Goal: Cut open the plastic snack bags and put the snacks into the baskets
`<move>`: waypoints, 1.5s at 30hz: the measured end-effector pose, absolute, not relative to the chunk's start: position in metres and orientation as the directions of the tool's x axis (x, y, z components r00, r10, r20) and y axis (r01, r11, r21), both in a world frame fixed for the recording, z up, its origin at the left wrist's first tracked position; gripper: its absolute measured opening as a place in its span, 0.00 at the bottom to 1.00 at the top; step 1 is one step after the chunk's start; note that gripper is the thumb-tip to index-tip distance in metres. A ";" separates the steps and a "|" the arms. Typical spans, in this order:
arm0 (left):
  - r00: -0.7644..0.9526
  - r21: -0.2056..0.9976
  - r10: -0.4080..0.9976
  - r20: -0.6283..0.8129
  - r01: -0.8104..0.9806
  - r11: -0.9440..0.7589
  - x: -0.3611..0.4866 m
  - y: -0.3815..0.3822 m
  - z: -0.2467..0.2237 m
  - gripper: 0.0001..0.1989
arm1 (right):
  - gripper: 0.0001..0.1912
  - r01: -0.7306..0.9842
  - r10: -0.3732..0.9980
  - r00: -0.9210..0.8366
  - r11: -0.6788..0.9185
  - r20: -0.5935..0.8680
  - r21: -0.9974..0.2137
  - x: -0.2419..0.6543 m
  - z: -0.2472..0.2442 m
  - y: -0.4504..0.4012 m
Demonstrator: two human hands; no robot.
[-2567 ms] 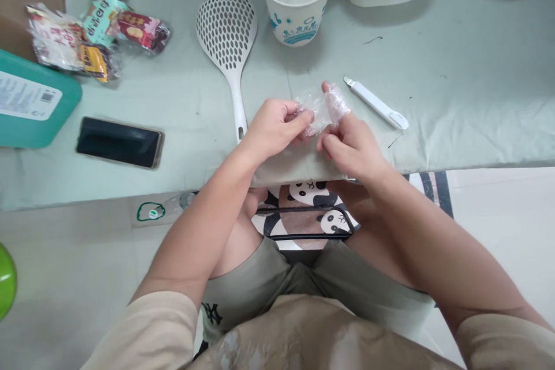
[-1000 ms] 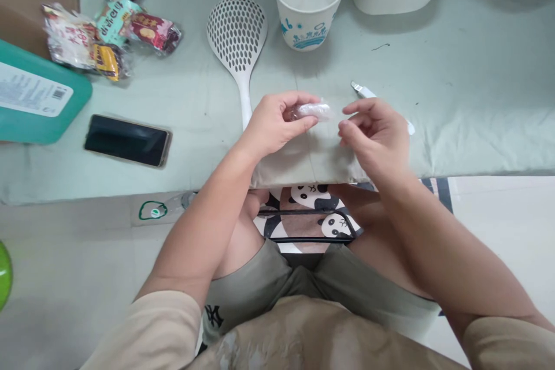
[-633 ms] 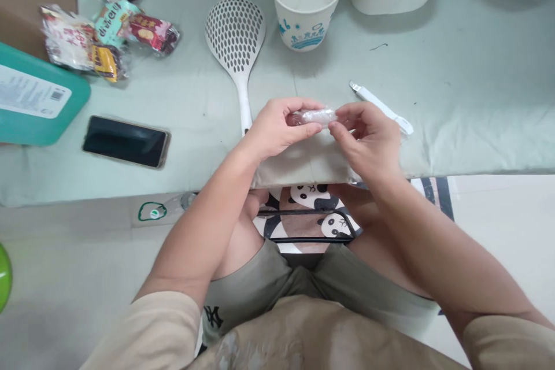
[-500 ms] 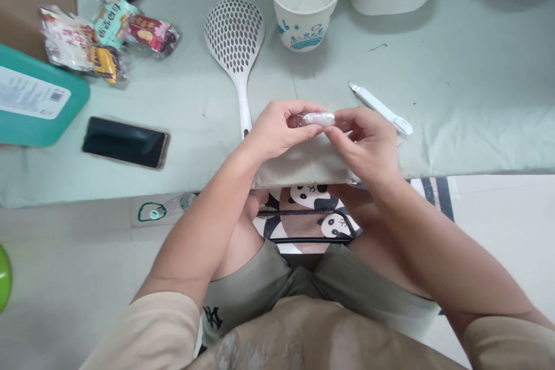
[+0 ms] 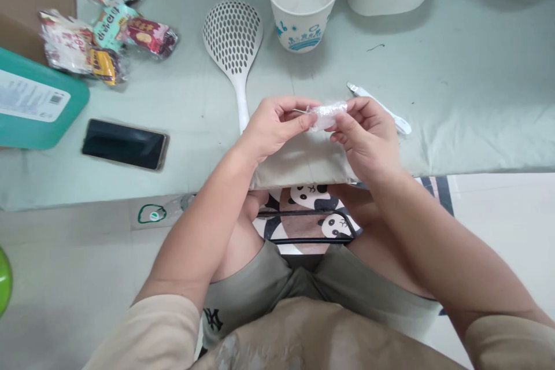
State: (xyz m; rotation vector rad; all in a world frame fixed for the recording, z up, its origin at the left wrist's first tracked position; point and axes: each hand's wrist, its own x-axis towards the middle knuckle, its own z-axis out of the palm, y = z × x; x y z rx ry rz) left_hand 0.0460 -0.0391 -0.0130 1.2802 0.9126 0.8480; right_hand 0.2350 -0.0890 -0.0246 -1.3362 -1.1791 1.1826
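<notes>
Pale green cloth [image 5: 433,92], above light flooring [image 5: 498,225], spreads beneath the clear plastic [image 5: 327,114].

A: Viewpoint?
B: Single head camera, looking forward and steeply down past the shorts [image 5: 247,283].
A: Range, framing?
B: Close; left hand [image 5: 275,130] and right hand [image 5: 373,141] near centre, table [image 5: 459,92] across upper half, floor [image 5: 494,231] in lower half.

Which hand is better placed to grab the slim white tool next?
Probably the right hand: the slim white tool lies just beyond it, farther from the left hand. Both hold the clear plastic wrap, so the right would likely need to let go first.
</notes>
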 end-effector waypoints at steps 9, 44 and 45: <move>0.363 0.997 0.930 -0.065 -0.025 0.079 0.053 -0.039 -0.017 0.19 | 0.22 0.140 0.998 0.031 -0.063 -0.059 -0.988 0.233 -0.018 -0.090; 0.347 0.953 0.918 -0.192 -0.158 0.259 0.047 -0.038 -0.016 0.25 | 0.26 0.166 0.997 0.048 -0.065 -0.058 -0.984 0.225 -0.010 -0.083; 0.351 0.951 0.915 -0.196 -0.161 0.265 0.046 -0.038 -0.014 0.25 | 0.25 0.145 0.997 0.051 -0.067 -0.060 -0.987 0.222 -0.010 -0.082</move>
